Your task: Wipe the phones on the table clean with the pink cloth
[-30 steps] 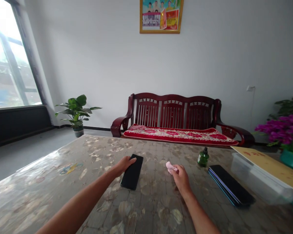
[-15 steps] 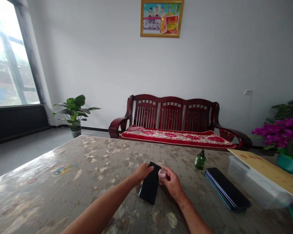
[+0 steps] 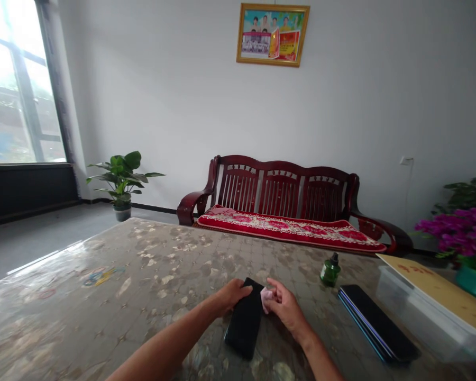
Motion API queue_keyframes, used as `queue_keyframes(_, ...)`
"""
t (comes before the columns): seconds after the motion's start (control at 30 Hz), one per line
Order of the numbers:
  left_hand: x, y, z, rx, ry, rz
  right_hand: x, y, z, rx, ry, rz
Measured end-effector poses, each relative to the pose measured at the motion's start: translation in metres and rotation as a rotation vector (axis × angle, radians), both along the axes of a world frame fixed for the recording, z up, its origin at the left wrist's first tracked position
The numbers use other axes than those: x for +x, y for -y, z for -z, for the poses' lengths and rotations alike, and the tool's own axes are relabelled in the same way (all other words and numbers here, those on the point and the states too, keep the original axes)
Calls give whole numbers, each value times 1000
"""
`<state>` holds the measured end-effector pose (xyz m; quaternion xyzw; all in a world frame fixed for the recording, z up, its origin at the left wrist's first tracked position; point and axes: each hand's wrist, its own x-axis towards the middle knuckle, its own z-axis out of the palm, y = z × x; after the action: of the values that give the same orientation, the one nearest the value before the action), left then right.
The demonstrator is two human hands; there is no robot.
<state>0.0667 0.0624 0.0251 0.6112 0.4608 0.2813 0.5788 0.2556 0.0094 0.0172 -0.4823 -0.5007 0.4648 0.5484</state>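
A black smartphone (image 3: 244, 324) is tilted slightly over the patterned table (image 3: 162, 286), its dark face upward. My left hand (image 3: 233, 295) grips its upper left edge, thumb lying across the face. On the other side, my right hand (image 3: 283, 304) pinches a small crumpled pale pink cloth (image 3: 266, 300) against or close beside the phone's right edge; contact is hard to make out. The right index finger is raised a little above the cloth.
Right of my hands stand a green bottle (image 3: 330, 271) with a black top and a stack of phones (image 3: 376, 323). Beyond them is a clear plastic box (image 3: 416, 312) under a tan folder (image 3: 436, 288). Colourful bands (image 3: 101, 276) lie at left. A red wooden bench (image 3: 281, 190) stands behind the table.
The view has shifted, so the phone and both hands appear lower. My right hand remains by the phone's right edge with the cloth; my left hand keeps its hold.
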Motion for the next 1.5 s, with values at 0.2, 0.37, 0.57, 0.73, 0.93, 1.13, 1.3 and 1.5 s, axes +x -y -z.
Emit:
queue_keyframes(0.2,4,1,1,3,-99,-39,-1,3,-5,-2,106,-6)
queue_keyframes(0.37,8,-2,3,58,-183,-88,-5,7,-6,78,244,42)
queue_keyframes(0.57,6,1,1,224,-348,-79,-2,9,-3,150,398,183)
queue_keyframes(0.73,-3,14,-7,349,-466,-23,-2,8,0,196,474,242)
queue_keyframes(0.93,-14,44,-18,445,-508,100,-6,12,0,353,728,228)
queue_keyframes(1.13,-22,58,-24,463,-498,232,-12,16,-6,472,915,259)
queue_keyframes(1.3,-34,64,-27,433,-426,304,-16,27,-14,517,1019,166)
queue_keyframes(1.5,-44,73,-22,465,-456,422,-19,38,-21,541,1176,50)
